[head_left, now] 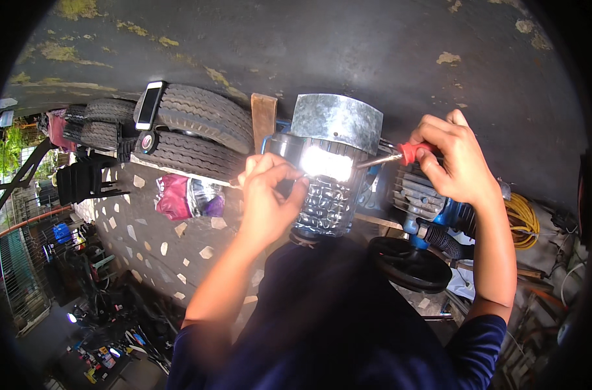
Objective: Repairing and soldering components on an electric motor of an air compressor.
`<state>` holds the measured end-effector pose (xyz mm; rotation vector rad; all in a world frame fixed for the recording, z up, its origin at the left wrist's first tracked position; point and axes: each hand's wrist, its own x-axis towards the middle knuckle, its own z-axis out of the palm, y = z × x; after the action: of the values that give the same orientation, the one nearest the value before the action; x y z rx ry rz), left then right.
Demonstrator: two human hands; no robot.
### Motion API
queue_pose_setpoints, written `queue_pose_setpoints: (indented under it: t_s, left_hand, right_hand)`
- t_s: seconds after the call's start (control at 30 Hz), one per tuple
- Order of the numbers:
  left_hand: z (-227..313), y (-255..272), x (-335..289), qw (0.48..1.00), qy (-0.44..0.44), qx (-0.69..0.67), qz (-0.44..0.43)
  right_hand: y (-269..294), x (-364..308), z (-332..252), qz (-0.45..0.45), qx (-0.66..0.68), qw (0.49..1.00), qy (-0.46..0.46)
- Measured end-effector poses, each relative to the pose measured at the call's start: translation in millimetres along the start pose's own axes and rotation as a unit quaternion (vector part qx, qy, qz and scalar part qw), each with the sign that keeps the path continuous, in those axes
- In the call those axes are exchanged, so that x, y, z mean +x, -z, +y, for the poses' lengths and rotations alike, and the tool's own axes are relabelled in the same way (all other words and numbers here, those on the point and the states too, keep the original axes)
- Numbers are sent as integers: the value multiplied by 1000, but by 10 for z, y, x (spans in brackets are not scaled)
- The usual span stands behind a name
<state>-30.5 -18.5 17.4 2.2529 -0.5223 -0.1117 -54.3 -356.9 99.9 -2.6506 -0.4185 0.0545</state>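
The right hand (457, 159) pinches the red handle of a screwdriver (410, 153) between its thumb and fingers. The metal rod points left, and its end is at the right side of a round motor (325, 205). I cannot tell if the end sits in a screw. The motor is in the middle, between the two hands, with bumpy dark sides and a very bright, shiny patch. A gray metal cover (338, 118) is on its far end.

The left hand (273, 195) is at the left side of the motor. Its thumb and fingers bend close together, but I cannot tell if they hold anything.

To the right is a blue machine with gray metal ribs (418, 197), and a black wheel (411, 263) is nearer. Far left, a phone (150, 104) is beside big black tires (202, 110). A pink bag (173, 197) lies on the floor (146, 227).
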Motion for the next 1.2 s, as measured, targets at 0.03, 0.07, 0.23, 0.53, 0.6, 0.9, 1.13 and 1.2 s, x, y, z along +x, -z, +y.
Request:
queue_pose_setpoints:
  t_s: [0.03, 0.07, 0.23, 0.53, 0.6, 0.9, 1.13, 1.2]
  left_hand:
    - [21, -22, 2, 1000, 19, -20, 10]
    - [39, -53, 13, 998, 37, -42, 18]
    - [42, -87, 1, 998, 22, -49, 26]
    - [-94, -50, -124, 994, -68, 46, 72]
    - [-96, -13, -150, 993, -81, 40, 80]
    - [-37, -143, -333, 961, -239, 134, -45]
    - [-138, -216, -238, 957, -249, 146, -44]
    - [-130, -224, -186, 954, -256, 153, -43]
  right_hand:
    - [13, -21, -4, 2, -14, 1000, -9]
    - [15, -42, 2, 5, -14, 1000, -11]
    - [39, -160, -5, 39, 5, 999, -31]
    - [60, -419, -128, 62, 15, 996, -68]
    - [69, -496, -183, 74, 14, 994, -79]
    - [1, -972, -432, 164, 54, 973, -153]
    - [-128, -1282, -561, 183, 77, 959, -201]
    - [-171, -1348, -577, 192, 79, 959, -193]
